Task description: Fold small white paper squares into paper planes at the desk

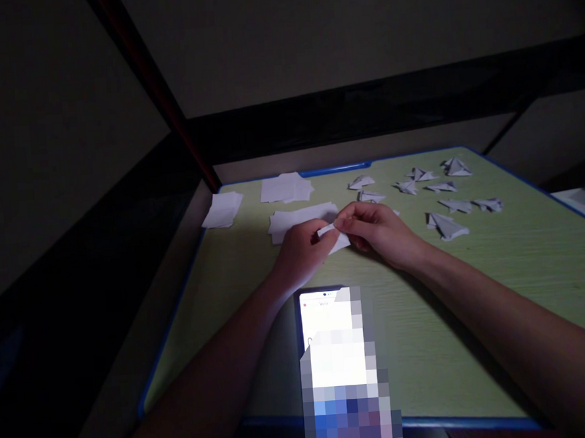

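Observation:
Both hands meet over the middle of the table, pinching one small piece of folded white paper (341,241). My left hand (305,248) grips its left side, the thumb lying along it. At the paper's upper edge, the thumb and fingertips of my right hand (373,230) are closed on it. Fingers hide part of the paper, so its full shape does not show. Just behind my left hand lies a stack of white paper sheets (297,217). Several folded paper figures (446,227) lie to the right, beyond my right hand.
A lit smartphone (324,317), partly blurred out, is in front of my hands. Two more paper stacks, a middle one (285,187) and a left one (222,209), lie toward the back of the blue-edged table (518,296). A dark wall rises behind.

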Motion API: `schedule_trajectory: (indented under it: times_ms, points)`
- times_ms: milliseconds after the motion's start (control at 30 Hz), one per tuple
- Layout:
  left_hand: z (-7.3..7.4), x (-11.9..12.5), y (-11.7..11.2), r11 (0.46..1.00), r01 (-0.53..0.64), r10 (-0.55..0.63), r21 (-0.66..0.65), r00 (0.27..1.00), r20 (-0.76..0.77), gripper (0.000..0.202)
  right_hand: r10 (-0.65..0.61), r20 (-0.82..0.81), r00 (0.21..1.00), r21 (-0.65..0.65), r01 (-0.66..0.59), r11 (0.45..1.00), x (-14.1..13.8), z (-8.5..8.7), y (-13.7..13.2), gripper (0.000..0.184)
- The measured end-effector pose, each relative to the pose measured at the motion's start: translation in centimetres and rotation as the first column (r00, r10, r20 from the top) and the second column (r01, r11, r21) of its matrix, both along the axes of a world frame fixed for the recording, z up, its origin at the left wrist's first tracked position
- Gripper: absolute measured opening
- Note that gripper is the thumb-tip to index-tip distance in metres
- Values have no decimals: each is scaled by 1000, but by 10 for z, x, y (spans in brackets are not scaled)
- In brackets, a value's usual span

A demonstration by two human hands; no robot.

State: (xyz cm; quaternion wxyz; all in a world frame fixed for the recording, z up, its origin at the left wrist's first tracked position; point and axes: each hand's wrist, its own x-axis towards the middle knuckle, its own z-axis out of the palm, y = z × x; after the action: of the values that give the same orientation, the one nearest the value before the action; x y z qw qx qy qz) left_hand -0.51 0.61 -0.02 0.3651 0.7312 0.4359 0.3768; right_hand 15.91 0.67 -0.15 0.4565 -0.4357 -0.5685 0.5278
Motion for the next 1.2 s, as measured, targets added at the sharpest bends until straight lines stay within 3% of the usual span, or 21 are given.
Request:
schedule_trajectory:
  times_ms: [467,633,933,1200]
  points:
    - [-1,1,0,994,-81,85,-72,995,47,15,0,26,1000,-7,0,1000,-2,4,-2,24]
    - [-1,1,0,997,-66,68,-46,997,39,16,5,55,998,1,-5,1000,-1,3,-2,26]
    - [0,3,-1,991,-64,82,-120,985,152,14,18,72,997,17,-19,1000,-1,1,-2,29]
    - [0,2,-1,985,-128,146,-118,977,158,17,30,123,992,31,-34,999,-2,2,-3,32]
